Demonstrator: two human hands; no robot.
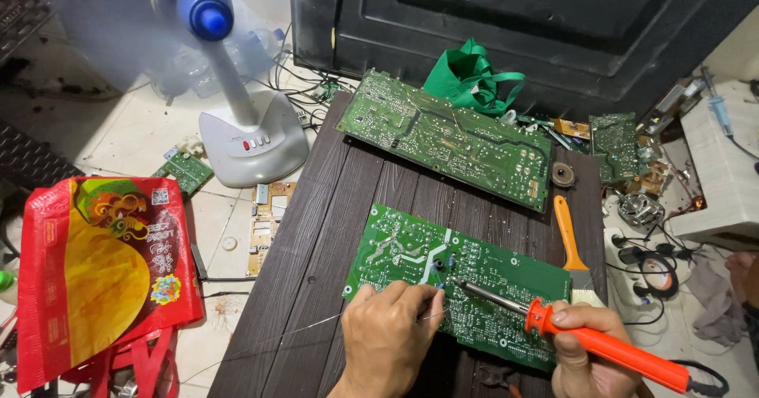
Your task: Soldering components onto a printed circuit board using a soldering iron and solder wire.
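Near circuit board (458, 287): flat green rectangle, solder side up, speckled with dull silver joints and pale traces. It lies on the dark wood-grain tabletop (316, 232), its lower edge close to the tabletop's near edge.

Right hand (589, 350), at the board's lower right corner: fingers curled tight round the glossy orange handle of a soldering iron (553, 323). The thin metal shaft slants up-left, tip on the board near its middle.

Left hand (387, 335), over the board's lower left edge: fingers pinched closed on a fine solder wire (316, 325), which trails left across the tabletop. Fingertips sit just beside the iron tip.

Beyond the board's far edge: a second green board (447, 137), longer, angled, overhanging the tabletop's back edge. A bare strip of tabletop runs between the two boards.

Right of the board: an orange-handled brush (573, 248) with pale bristles, along the tabletop's right edge.

Left of the board: open dark tabletop, then tiled floor with a white fan (245, 137) base and a shiny red bag (103, 271).
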